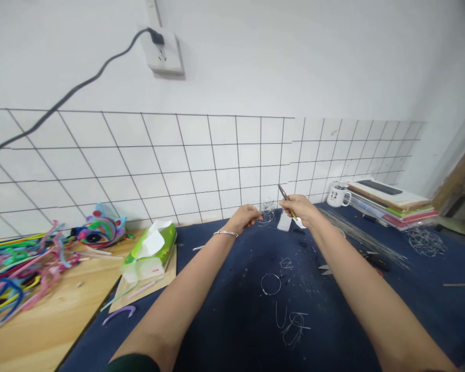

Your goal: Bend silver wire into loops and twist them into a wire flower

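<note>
My left hand (pixel 247 218) is closed in a pinch, fingertips together, with a silver bangle on the wrist. A thin bent wire piece (pixel 267 213) extends from those fingertips; its fine shape is hard to make out against the wall. My right hand (pixel 300 207) is wrapped round pliers (pixel 282 191) with a yellow handle, their metal jaws tilted up and to the left. The jaws are apart from the wire. Below both hands, a wire ring (pixel 270 284), a small wire coil (pixel 285 263) and a tangle of bent wires (pixel 294 329) lie on the dark blue cloth (pixel 232 320).
Straight wires (pixel 358 235), a white mug (pixel 338 195), a stack of papers (pixel 391 201) and a wire tangle (pixel 427 241) are on the right. At left are a tissue pack (pixel 151 250), colourful pipe cleaners (pixel 27 274) and a fuzzy craft figure (pixel 101 227). A gridded wall (pixel 201 160) stands behind.
</note>
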A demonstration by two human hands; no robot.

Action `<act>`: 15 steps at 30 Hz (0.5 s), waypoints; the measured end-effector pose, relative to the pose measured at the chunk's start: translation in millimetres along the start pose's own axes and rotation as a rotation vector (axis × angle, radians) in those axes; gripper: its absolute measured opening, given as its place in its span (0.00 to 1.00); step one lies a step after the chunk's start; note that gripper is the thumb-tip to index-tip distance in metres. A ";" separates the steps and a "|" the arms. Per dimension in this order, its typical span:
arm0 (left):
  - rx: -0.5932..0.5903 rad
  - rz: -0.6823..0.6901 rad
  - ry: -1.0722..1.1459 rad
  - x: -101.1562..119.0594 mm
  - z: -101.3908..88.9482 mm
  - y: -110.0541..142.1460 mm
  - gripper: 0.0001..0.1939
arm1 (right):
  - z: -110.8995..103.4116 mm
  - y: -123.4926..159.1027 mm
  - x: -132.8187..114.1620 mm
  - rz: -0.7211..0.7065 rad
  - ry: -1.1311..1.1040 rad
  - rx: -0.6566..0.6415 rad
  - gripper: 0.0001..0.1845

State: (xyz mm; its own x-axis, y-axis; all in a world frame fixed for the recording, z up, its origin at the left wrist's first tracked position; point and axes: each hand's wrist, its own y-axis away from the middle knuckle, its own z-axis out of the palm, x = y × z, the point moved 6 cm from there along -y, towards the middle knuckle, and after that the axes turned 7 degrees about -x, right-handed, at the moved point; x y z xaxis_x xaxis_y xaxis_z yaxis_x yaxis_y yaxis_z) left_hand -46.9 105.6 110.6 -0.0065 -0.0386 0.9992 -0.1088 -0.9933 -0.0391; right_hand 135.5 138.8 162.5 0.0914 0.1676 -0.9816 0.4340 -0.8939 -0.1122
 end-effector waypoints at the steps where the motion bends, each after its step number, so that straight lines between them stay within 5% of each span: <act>1: 0.004 -0.010 0.042 -1.0 -3.0 -3.3 0.08 | -1.1 -0.1 3.3 -0.002 -0.021 0.011 0.10; 4: 0.007 -0.011 0.105 10.7 -15.0 -13.8 0.08 | -3.8 0.2 12.2 -0.011 -0.061 0.025 0.10; 9: 0.026 0.087 0.182 67.4 -32.2 -19.6 0.11 | -8.7 3.3 22.8 -0.055 -0.150 0.050 0.11; 12: 0.004 0.174 0.302 94.6 -28.4 -13.4 0.12 | -10.7 4.2 30.7 -0.073 -0.219 0.082 0.11; 15: -0.011 0.194 0.359 97.2 -18.5 -8.3 0.12 | -10.2 2.2 39.1 -0.093 -0.292 0.083 0.12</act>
State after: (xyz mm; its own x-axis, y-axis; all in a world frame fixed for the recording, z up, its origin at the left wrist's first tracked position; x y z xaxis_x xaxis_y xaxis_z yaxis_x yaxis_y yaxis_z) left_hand -65.1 112.1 208.0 -0.3748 -0.1828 0.9089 -0.0822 -0.9700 -0.2290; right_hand 149.2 147.7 125.4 -0.2113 0.1349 -0.9681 0.3523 -0.9133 -0.2042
